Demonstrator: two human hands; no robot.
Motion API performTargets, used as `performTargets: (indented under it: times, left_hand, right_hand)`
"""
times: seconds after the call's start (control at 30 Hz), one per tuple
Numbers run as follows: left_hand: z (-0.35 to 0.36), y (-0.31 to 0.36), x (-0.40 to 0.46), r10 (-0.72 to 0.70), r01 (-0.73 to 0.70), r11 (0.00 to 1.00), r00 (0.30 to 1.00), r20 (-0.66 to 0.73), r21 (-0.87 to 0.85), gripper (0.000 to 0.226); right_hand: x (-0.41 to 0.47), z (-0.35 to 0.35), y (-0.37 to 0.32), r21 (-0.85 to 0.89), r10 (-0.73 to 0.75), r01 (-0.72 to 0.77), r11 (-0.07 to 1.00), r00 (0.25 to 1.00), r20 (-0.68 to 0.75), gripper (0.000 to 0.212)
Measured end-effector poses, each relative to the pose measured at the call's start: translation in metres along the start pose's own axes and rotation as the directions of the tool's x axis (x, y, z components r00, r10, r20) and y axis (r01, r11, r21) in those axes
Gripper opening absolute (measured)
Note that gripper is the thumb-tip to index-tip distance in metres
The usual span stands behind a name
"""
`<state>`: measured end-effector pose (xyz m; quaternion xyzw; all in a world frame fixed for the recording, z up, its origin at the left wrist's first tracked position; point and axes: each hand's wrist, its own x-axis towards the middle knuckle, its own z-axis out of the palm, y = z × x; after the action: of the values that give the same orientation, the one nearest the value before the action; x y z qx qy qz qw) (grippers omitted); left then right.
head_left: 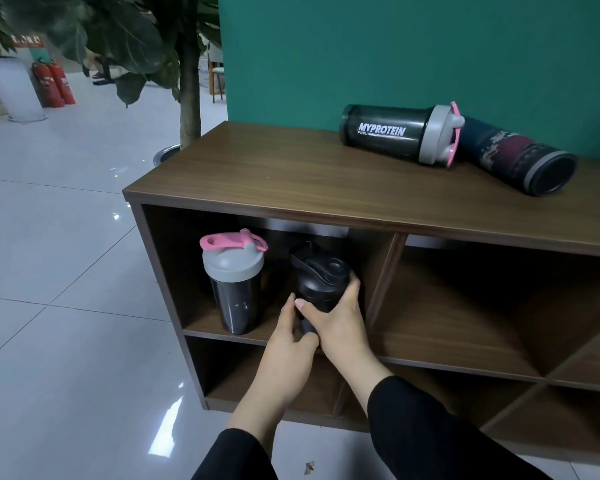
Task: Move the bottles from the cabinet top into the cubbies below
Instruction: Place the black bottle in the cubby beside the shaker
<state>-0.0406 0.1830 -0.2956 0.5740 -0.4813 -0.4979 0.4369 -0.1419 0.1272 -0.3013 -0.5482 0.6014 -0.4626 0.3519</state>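
Note:
A black bottle (321,278) stands upright in the upper left cubby of the brown cabinet (257,188). My right hand (336,323) wraps its body and my left hand (288,344) grips its lower part. Left of it in the same cubby stands a dark shaker with a grey lid and pink cap (232,282). On the cabinet top lie two bottles on their sides: a dark MYPROTEIN shaker (395,133) with a grey and pink lid, and a patterned dark bottle (516,157) to its right, touching it.
The upper right cubby (465,306) and the lower cubbies hold nothing visible. A green wall (395,46) backs the cabinet. A potted tree (187,81) stands at the cabinet's left rear. Red fire extinguishers (54,83) stand far left on the white tiled floor.

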Motion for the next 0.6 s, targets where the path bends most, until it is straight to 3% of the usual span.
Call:
performTargets:
  times: [0.13, 0.23, 0.3, 0.37, 0.43, 0.5, 0.53, 0.6]
  left_hand:
    - [0.000, 0.003, -0.004, 0.020, -0.019, 1.000, 1.000, -0.011, 0.023, 0.076]
    - [-0.003, 0.009, -0.014, 0.157, -0.128, 0.980, 0.969, -0.190, 0.154, 0.055]
    - [-0.004, 0.018, -0.029, 0.362, -0.279, 0.922, 0.870, -0.336, 0.270, 0.030]
    - [-0.003, 0.038, -0.045, 0.556, -0.438, 0.822, 0.755, -0.349, 0.363, 0.020]
    - [-0.003, 0.065, -0.052, 0.743, -0.612, 0.660, 0.618, -0.257, 0.436, 0.024]
    - [-0.003, 0.103, -0.051, 0.848, -0.708, 0.520, 0.496, -0.187, 0.477, 0.027]
    - [-0.003, 0.123, -0.047, 0.869, -0.726, 0.485, 0.465, -0.171, 0.488, 0.027]
    - [-0.001, 0.162, -0.035, 0.884, -0.722, 0.452, 0.441, -0.155, 0.524, 0.025]
  right_hand:
    - [-0.009, -0.007, 0.008, -0.049, 0.061, -0.056, 0.997, 0.994, 0.095, 0.100]
    - [-0.036, -0.025, 0.011, -0.172, 0.103, -0.075, 0.982, 0.981, 0.165, 0.077]
    - [-0.065, -0.049, 0.004, -0.105, 0.063, -0.042, 0.994, 0.977, 0.206, 0.045]
    - [-0.093, -0.084, -0.019, -0.086, -0.123, 0.142, 0.986, 0.974, 0.191, 0.017]
    - [-0.099, -0.120, -0.064, -0.126, -0.362, 0.373, 0.919, 0.926, 0.104, 0.018]
    - [-0.084, -0.154, -0.108, -0.192, -0.623, 0.616, 0.764, 0.781, 0.025, 0.024]
    - [-0.068, -0.168, -0.127, -0.222, -0.676, 0.656, 0.721, 0.737, -0.019, 0.020]
    - [-0.022, -0.188, -0.154, -0.228, -0.649, 0.614, 0.756, 0.749, -0.135, 0.008]
